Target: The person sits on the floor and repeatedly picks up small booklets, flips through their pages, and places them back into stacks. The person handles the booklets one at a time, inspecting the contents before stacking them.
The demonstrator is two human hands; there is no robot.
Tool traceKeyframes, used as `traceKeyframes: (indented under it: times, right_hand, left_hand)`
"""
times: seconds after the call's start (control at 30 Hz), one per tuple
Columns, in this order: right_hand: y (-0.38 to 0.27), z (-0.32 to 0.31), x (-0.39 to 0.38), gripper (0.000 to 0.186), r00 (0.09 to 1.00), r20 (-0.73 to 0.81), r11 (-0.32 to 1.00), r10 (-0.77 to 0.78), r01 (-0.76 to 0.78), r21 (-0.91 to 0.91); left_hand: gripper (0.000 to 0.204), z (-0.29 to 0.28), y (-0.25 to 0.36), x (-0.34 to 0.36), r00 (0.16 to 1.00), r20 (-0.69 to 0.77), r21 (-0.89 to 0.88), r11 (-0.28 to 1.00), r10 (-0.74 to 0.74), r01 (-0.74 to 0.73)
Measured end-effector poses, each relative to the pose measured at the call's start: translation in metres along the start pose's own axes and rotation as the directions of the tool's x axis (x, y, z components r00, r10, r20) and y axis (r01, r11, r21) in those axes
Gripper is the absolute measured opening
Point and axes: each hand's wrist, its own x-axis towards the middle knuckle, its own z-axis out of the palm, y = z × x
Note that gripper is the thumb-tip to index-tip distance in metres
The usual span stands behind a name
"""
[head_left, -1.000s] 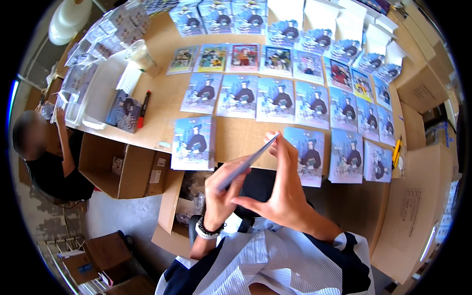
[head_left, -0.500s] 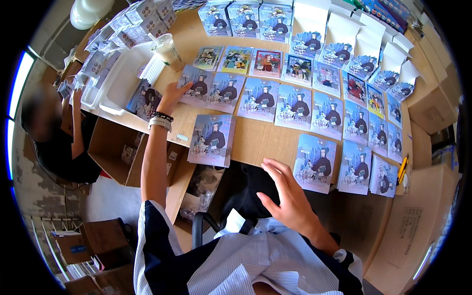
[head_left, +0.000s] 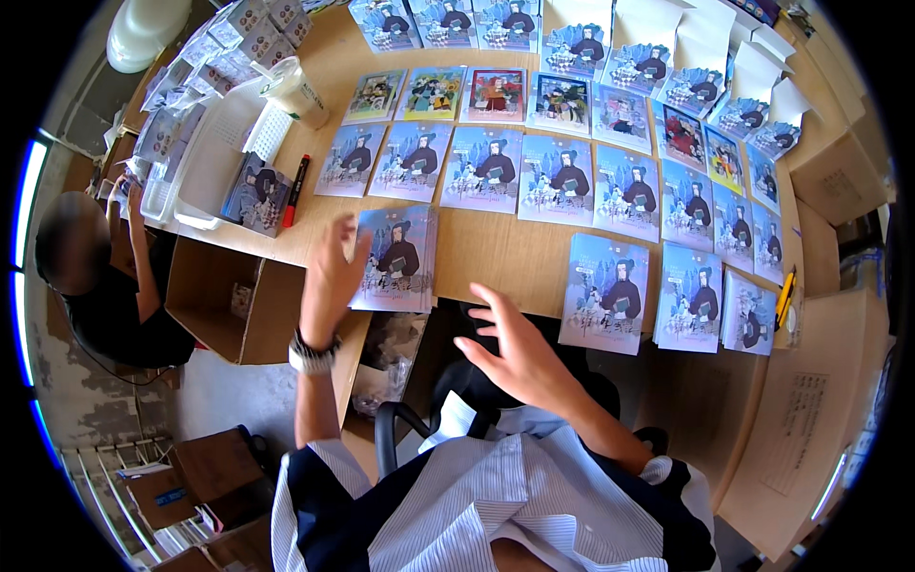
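Note:
My left hand (head_left: 330, 278) is at the left edge of a stack of blue printed cards or thin booklets (head_left: 396, 257), its fingers apart and nothing held; whether it touches the stack I cannot tell. My right hand (head_left: 519, 348) hovers by the front table edge, fingers spread and holding nothing. Beyond my hands, a row of similar blue pieces (head_left: 481, 170) lies flat. Behind it runs a row of differently coloured pictures, among them a red-framed one (head_left: 494, 95). Three more blue piles stand at the right front, including a nearer one (head_left: 604, 294).
Blue boxes with raised white lids (head_left: 643, 67) line the table's back. On the left are a white plastic basket (head_left: 205, 181), a drink cup (head_left: 294, 93), a marker (head_left: 296, 191) and stacked small boxes. Another person sits at far left. Cartons (head_left: 791, 419) stand at right.
My left hand has left the leftmost blue piece in the row and come back toward me, beside the stack. My right hand has shifted slightly left. A marker now shows beside the basket.

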Motion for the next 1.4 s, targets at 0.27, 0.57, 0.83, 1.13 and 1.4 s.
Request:
traceKeyframes:
  times: [0.27, 0.57, 0.83, 1.13, 1.4]
  right_hand:
    - [0.036, 0.065, 0.051, 0.090, 0.977, -0.209, 0.991, -0.049, 0.074, 0.111]
    - [0.010, 0.025, 0.052, 0.048, 0.964, -0.164, 0.923, -0.211, 0.251, 0.291]
    - [0.028, 0.009, 0.077, 0.057, 0.863, -0.303, 0.915, -0.403, 0.383, -0.124]
    - [0.011, 0.020, 0.061, 0.106, 0.785, -0.341, 0.846, -0.517, 0.409, -0.341]
    - [0.020, 0.008, 0.061, 0.138, 0.910, -0.244, 0.942, -0.334, 0.311, -0.128]
  left_hand:
    - [0.084, 0.017, 0.046, -0.057, 0.958, 0.122, -0.269, 0.920, -0.259, 0.283]
    - [0.083, 0.027, 0.072, -0.080, 0.950, 0.033, -0.778, 0.588, -0.311, 0.219]
    - [0.064, 0.067, 0.071, -0.054, 0.995, -0.017, -0.809, 0.586, -0.101, 0.045]
    - [0.050, 0.070, 0.092, -0.063, 0.953, -0.063, -0.856, 0.507, -0.295, 0.100]
    - [0.078, 0.066, 0.080, -0.067, 0.973, 0.187, -0.886, 0.451, 0.137, 0.107]
